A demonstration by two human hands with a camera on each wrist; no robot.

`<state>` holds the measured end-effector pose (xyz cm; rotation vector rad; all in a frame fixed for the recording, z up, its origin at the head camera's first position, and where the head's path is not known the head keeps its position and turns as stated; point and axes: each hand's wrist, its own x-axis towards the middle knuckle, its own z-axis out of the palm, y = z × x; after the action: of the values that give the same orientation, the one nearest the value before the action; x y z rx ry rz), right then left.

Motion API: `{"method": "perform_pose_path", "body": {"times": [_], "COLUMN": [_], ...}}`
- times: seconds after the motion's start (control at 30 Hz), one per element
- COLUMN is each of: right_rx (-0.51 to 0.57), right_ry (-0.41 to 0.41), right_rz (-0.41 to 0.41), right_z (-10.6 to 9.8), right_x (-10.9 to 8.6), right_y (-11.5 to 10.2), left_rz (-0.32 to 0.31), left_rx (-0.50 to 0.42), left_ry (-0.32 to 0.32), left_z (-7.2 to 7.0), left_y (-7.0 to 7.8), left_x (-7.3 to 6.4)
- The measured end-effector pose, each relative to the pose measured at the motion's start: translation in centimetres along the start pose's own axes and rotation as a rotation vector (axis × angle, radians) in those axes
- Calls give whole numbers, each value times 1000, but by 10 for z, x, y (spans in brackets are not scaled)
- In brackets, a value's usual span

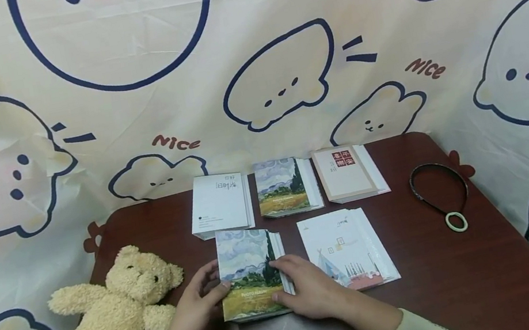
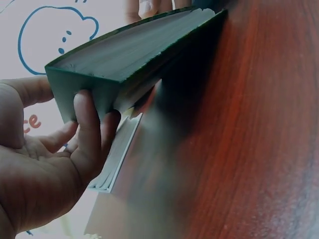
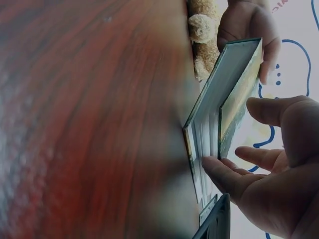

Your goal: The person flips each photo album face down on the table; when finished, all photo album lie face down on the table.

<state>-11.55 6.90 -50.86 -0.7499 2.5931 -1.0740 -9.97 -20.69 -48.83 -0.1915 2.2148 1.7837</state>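
A photo album (image 1: 248, 273) with a painted landscape cover lies at the near middle of the table, held between both hands. My left hand (image 1: 197, 299) grips its left side, thumb on the cover; in the left wrist view the fingers press the dark green spine (image 2: 84, 92). My right hand (image 1: 311, 285) holds the opposite edge. Seen from the right wrist, a fingertip touches the page edges (image 3: 204, 134) while the thumb lies by the cover. Just right of this hand is a white album (image 1: 343, 245) with a tent drawing.
Behind stand a white album (image 1: 218, 202), a second landscape album (image 1: 281, 185) and a beige album (image 1: 345, 175) with red characters. A teddy bear (image 1: 106, 320) lies at left. On the right is a dark cord loop (image 1: 416, 192) with a pale ring (image 1: 457, 230).
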Motion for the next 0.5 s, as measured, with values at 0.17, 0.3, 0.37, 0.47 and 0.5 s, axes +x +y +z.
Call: {"method": "perform_pose_path", "body": {"times": [0.17, 0.3, 0.37, 0.47, 0.5], "right_rx": [45, 86, 106, 136, 152], "right_ry": [1, -7, -11, -16, -20], "right_rz": [1, -4, -3, -1, 1], "right_z": [1, 1, 1, 2, 2], "right_x": [1, 2, 3, 3, 3], "right_y": [-1, -2, -2, -2, -2], "left_rz": [18, 22, 27, 35, 38], "left_rx": [-16, -42, -46, -50, -56], "left_ry": [-16, -22, -21, -18, -19], "left_z": [-2, -1, 0, 1, 2], "left_y": [4, 8, 11, 14, 15], "left_x": [-1, -3, -4, -6, -6]}}
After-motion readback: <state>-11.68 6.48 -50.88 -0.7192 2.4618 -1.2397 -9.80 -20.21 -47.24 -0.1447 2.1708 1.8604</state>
